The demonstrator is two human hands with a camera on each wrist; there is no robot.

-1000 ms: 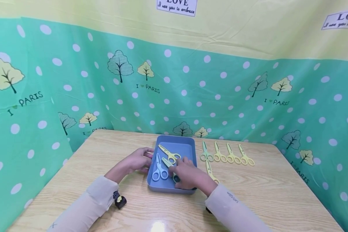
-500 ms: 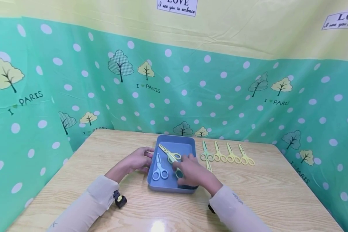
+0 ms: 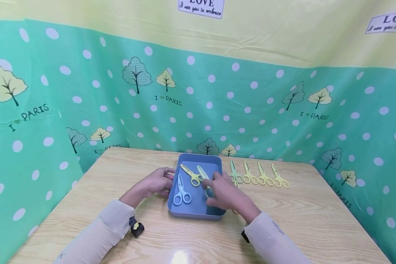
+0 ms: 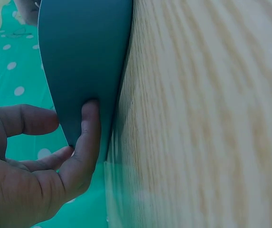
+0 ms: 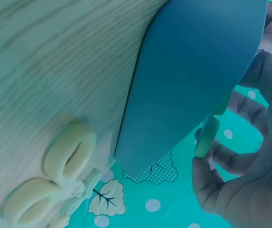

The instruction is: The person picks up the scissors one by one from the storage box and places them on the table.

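Observation:
My left hand point(image 3: 156, 180) holds the left wall of a blue-grey tray point(image 3: 192, 208); in the left wrist view its thumb is at the rim and a finger presses the outer wall. My right hand point(image 3: 226, 192) grips pale green scissors point(image 3: 202, 172) by the handle, above the tray's right side, blades pointing away. In the right wrist view the fingers pinch a green handle loop point(image 5: 207, 137) beyond the tray's wall. Inside the tray lie yellow scissors point(image 3: 187, 169) and light blue scissors point(image 3: 180, 187). The right hand hides part of the held handle.
Right of the tray, green scissors point(image 3: 233, 168) and several yellow scissors point(image 3: 261, 170) lie in a row on the wooden table point(image 3: 303, 212). Another yellow pair point(image 3: 236, 184) lies nearer, mostly hidden by the right hand. A patterned curtain point(image 3: 217, 91) hangs behind.
My right hand has lifted the pale green scissors from the tray floor and moved them right, past the yellow pair. The left hand stays at the tray's left wall.

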